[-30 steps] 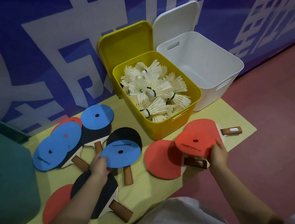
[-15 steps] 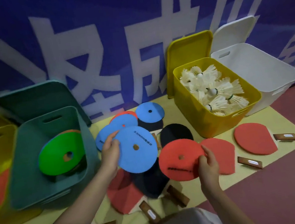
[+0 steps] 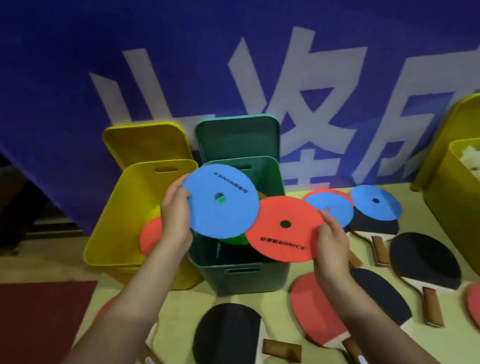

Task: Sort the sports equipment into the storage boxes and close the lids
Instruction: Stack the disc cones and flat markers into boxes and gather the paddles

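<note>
We see a matt blue disc (image 3: 221, 200) that looks like thin foam or soft rubber, smooth-faced with printed lettering, and a matt red disc (image 3: 284, 229) of the same stuff. The green box (image 3: 244, 271) and the yellow box (image 3: 130, 219) beside it look like moulded plastic with a dull, smooth finish. The paddles on the mat carry matt rubber faces, black (image 3: 227, 342) or red (image 3: 311, 309), and their handles (image 3: 431, 305) show brown wood grain. The pale yellow mat (image 3: 173, 323) under them looks flat and unglossy; its material we cannot tell. The floor (image 3: 19, 330) at the left is dull dark red
</note>
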The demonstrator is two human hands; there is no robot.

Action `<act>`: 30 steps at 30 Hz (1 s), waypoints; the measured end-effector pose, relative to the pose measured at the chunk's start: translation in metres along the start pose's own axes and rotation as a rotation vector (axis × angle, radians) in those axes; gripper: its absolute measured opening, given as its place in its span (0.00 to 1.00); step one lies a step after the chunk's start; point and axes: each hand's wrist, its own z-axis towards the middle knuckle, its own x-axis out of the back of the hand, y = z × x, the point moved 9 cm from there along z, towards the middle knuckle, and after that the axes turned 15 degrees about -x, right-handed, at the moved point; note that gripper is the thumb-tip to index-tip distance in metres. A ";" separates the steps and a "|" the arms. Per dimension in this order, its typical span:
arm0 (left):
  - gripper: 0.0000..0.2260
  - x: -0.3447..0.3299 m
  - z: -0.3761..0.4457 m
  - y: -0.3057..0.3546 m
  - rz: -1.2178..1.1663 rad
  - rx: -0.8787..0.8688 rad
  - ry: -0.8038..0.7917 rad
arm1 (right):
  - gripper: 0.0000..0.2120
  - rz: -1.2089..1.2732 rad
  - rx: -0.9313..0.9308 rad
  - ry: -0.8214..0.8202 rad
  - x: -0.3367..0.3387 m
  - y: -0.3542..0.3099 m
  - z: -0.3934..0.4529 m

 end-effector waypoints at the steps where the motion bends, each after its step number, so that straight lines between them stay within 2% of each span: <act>1: 0.15 0.019 0.009 0.001 0.003 -0.010 0.033 | 0.17 -0.005 -0.001 -0.030 -0.020 0.001 -0.004; 7: 0.17 0.136 0.068 -0.010 0.126 -0.005 0.208 | 0.18 -0.070 -0.025 -0.117 -0.103 0.017 -0.020; 10: 0.16 0.177 0.100 -0.026 0.241 0.009 0.221 | 0.18 -0.093 -0.055 -0.126 -0.125 0.027 -0.021; 15: 0.18 0.195 0.131 -0.074 0.436 0.131 0.100 | 0.18 -0.089 -0.100 -0.107 -0.142 0.035 -0.010; 24: 0.23 0.148 0.171 -0.150 0.686 0.134 -0.224 | 0.19 -0.070 -0.098 0.015 -0.128 0.035 0.026; 27: 0.23 0.152 0.174 -0.174 0.764 0.180 -0.231 | 0.17 -0.077 -0.141 0.061 -0.124 0.044 0.034; 30: 0.26 0.159 0.175 -0.179 0.990 0.182 -0.275 | 0.16 -0.073 -0.165 0.077 -0.127 0.051 0.038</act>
